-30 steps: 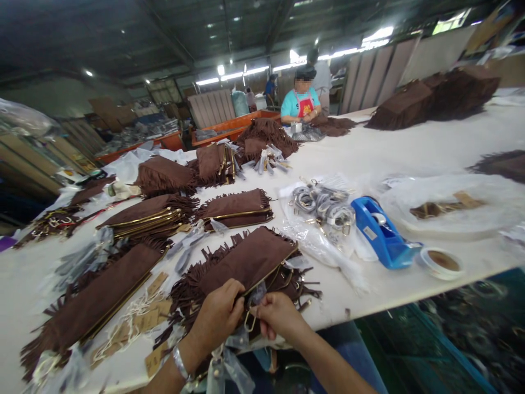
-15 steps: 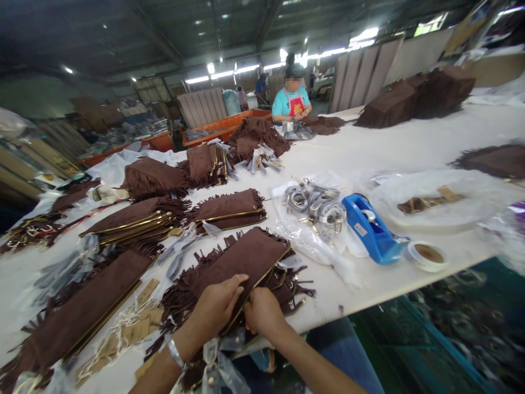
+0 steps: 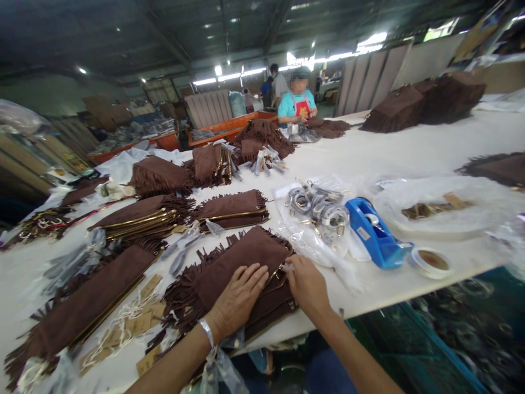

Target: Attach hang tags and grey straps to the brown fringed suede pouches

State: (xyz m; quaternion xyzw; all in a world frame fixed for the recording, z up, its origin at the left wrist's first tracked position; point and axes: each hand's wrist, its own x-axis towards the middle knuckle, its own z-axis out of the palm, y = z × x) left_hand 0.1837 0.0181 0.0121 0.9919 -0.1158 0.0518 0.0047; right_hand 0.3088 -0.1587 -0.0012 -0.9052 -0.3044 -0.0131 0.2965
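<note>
At the near edge of the table point(image 3: 410, 148) we see the left hand point(image 3: 238, 298) spread flat, fingers open, on the brown fringed pouch point(image 3: 250, 254) (gold-trimmed, atop more like it), its long axis slanting near-left to far-right, where the right hand point(image 3: 305, 284) touches its corner, grip unclear.

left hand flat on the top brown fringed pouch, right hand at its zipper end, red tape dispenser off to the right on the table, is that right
Not quite. The tape dispenser is blue, not red; the head view shows it. The rest stands: the left hand lies flat on the top brown fringed pouch and the right hand is at its zipper end.
</note>
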